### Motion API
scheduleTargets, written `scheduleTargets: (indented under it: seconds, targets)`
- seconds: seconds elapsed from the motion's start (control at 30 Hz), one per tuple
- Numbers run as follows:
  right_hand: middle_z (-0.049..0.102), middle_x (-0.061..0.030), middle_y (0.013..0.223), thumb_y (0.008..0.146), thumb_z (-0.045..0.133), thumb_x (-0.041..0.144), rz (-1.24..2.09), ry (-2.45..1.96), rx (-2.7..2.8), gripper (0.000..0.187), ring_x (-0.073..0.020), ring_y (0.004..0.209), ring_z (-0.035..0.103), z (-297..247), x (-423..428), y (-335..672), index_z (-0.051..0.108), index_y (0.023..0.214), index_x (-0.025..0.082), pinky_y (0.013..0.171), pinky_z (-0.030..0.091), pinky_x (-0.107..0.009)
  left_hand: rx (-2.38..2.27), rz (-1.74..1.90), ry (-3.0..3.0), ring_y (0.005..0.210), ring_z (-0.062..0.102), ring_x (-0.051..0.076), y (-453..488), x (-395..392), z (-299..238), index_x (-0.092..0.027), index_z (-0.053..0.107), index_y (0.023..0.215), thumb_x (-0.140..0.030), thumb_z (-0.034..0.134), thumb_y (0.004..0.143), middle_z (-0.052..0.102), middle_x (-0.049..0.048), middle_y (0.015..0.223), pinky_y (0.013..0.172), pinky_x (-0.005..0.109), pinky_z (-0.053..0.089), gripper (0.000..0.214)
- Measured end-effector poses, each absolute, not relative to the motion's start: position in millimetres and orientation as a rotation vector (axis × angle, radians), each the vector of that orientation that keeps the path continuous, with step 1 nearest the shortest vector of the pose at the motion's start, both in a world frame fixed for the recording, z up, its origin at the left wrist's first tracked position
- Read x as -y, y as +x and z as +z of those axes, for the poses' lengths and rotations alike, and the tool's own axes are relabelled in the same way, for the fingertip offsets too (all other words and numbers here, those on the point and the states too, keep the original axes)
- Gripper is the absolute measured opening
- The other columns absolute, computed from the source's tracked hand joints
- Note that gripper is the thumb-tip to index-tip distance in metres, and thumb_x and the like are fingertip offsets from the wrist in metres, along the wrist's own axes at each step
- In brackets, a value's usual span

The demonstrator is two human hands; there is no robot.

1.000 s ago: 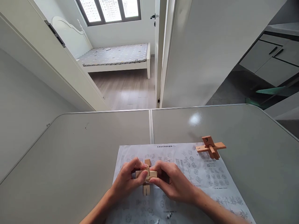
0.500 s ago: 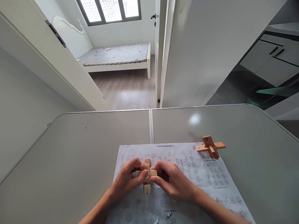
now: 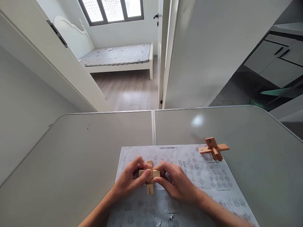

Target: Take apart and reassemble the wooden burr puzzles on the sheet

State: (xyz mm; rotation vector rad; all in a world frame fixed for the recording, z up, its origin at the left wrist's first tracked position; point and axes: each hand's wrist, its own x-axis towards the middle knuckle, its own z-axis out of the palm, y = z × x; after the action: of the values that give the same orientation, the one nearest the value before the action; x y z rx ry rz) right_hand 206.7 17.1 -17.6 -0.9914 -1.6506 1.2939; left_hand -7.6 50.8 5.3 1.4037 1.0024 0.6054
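Note:
Both hands grip a pale wooden cross-shaped puzzle made of interlocking bars, held just above a printed instruction sheet. My left hand pinches its left arm with thumb and fingers closed. My right hand pinches its right arm the same way. One bar of the puzzle sticks out below the fingers and another shows above them. A second, darker orange wooden cross puzzle lies on the sheet's far right corner, away from both hands.
The sheet lies on a grey folding table with a seam down its middle. Beyond the table's far edge stand white walls, an open doorway to a bedroom with a bed, and grey cabinets at the right.
The puzzle and both hands have shifted slightly away from me; the bar hanging below the fingers looks shorter than before. The orange puzzle has not moved.

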Motion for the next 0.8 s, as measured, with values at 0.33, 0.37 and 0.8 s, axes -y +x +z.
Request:
scheduleTargets:
  seconds: [0.33, 0.37, 0.8]
  targets:
    - [0.049, 0.0047, 0.069, 0.102, 0.063, 0.047, 1.384, -1.008, 1.583, 0.028, -0.0119, 0.059, 0.042, -17.1, -16.8, 208.0, 0.062, 0.095, 0.020, 0.055, 0.037, -0.024, -0.954, 0.629, 1.431, 0.065, 0.045, 0.010, -7.1, -50.4, 1.8, -0.023, 0.039, 0.083, -0.050, 0.063, 0.098, 0.054, -0.0033, 0.076, 0.061, 0.021, 0.041, 0.039]
    - [0.049, 0.0047, 0.069, 0.102, 0.062, 0.049, 1.395, -1.007, 1.573, 0.030, -0.0119, 0.059, 0.042, -16.5, -17.1, 208.0, 0.062, 0.095, 0.020, 0.055, 0.037, -0.024, -0.944, 0.631, 1.430, 0.065, 0.044, 0.010, -7.2, -50.4, 1.6, -0.023, 0.039, 0.083, -0.049, 0.063, 0.098, 0.054, -0.0035, 0.076, 0.061, 0.021, 0.041, 0.039]
    - [0.049, 0.0055, 0.068, 0.100, 0.066, 0.048, 1.447, -0.968, 1.517, 0.030, -0.0110, 0.058, 0.040, -14.7, -18.0, 208.5, 0.060, 0.094, 0.020, 0.054, 0.036, -0.023, -0.975, 0.626, 1.466, 0.068, 0.051, 0.011, -7.9, -51.7, 1.7, -0.022, 0.041, 0.084, -0.044, 0.064, 0.097, 0.060, -0.0015, 0.081, 0.065, 0.022, 0.046, 0.035]
